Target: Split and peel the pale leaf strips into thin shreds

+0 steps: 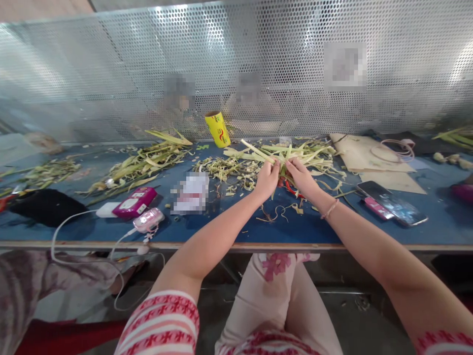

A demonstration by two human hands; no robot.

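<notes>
L hand [266, 178] grip clamped on leaf strips [295, 152] | R hand [301, 176] grip same | blue table [229, 224]

Bare blue table [310, 229] is left open between the two forearms and along the near edge. To the left, passage is narrowed by a pink box [135, 202], a small pink device [148, 220] and a white cable [74, 222]. To the right, the way is blocked by two phones [392, 208] and cardboard sheets [373, 158]. Ahead, the surface is covered by a pile of green stalks [291, 153], with a yellow roll [218, 129] behind it. The far side is closed off by a perforated metal screen [111, 74].
</notes>
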